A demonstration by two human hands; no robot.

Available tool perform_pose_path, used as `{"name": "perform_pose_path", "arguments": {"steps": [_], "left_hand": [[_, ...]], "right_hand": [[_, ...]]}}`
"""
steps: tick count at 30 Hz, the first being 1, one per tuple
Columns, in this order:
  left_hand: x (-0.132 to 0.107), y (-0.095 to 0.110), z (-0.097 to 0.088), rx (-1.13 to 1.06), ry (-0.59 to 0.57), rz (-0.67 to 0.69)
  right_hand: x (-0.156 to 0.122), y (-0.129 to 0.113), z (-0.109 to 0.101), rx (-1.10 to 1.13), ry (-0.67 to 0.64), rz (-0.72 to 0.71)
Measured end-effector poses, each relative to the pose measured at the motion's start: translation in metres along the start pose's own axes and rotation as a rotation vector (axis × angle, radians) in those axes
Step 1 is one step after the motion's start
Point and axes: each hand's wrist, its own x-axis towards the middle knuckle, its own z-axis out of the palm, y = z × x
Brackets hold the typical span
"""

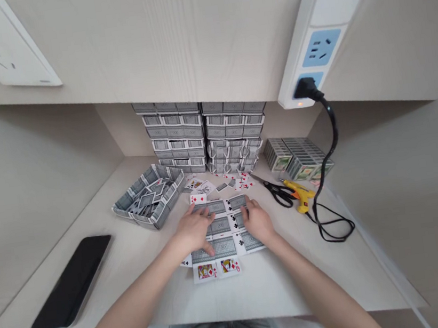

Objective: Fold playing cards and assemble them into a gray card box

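A panel of joined playing cards point(221, 223) lies on the desk, mostly with grey patterned backs up. Black club marks show in a strip near its right column, and a jack and a queen of diamonds point(228, 266) stick out face up at the near edge. On the panel's left part rests my left hand point(194, 229), open, fingers and thumb spread. My right hand point(259, 221) lies over the right column, thumb and fingers apart and slightly bent against the cards. A four of diamonds point(198, 199) shows at the far left corner.
A box made of cards point(159, 217) holds loose pieces at left, near a black phone point(73, 282). Stacked card boxes point(176, 132) stand behind. At right are scissors point(281, 192), a yellow glue gun point(302, 194), card packs point(296, 156) and a cord hanging from a power strip point(318, 46).
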Motion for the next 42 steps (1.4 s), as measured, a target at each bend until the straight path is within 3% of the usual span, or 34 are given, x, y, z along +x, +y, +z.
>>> {"name": "perform_pose_path", "arguments": {"steps": [8, 19, 31, 36, 39, 42], "left_hand": [[-0.002, -0.001, -0.001, -0.004, 0.016, 0.002], [0.003, -0.008, 0.006, -0.028, 0.048, 0.039], [0.002, -0.01, 0.01, -0.013, 0.095, 0.058], [-0.001, -0.01, 0.011, -0.019, 0.132, 0.058], [-0.003, -0.006, 0.011, -0.022, 0.16, 0.044], [-0.005, -0.001, 0.013, -0.011, 0.18, 0.012]], "right_hand": [[-0.006, -0.017, 0.004, -0.175, 0.014, 0.046], [-0.008, -0.024, 0.006, -0.185, 0.017, 0.019], [-0.014, -0.04, 0.016, -0.121, 0.01, 0.103], [-0.008, -0.031, 0.017, 0.109, 0.046, 0.085], [-0.001, -0.02, 0.015, 0.417, 0.068, 0.006], [0.004, -0.009, 0.009, 0.77, -0.019, -0.056]]}}
